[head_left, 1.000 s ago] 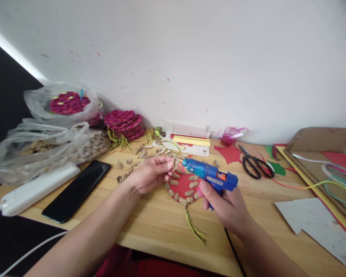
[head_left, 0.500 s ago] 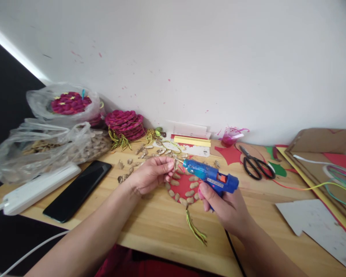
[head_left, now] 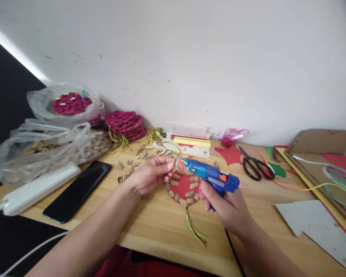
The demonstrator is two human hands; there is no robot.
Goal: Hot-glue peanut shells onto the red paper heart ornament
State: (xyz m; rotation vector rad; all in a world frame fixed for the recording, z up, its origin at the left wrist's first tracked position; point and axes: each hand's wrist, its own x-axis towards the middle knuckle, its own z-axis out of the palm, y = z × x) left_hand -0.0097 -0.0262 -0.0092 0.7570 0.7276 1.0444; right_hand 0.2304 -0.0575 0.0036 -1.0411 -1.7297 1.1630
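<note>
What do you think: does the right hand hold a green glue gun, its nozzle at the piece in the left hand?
No: the head view shows the glue gun in the right hand is blue, not green. Its nozzle is at the piece in the left hand.

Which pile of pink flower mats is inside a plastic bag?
The far-left pile, wrapped in a clear bag. The other pile sits uncovered to its right, with yellow-green strings trailing from it.
</note>
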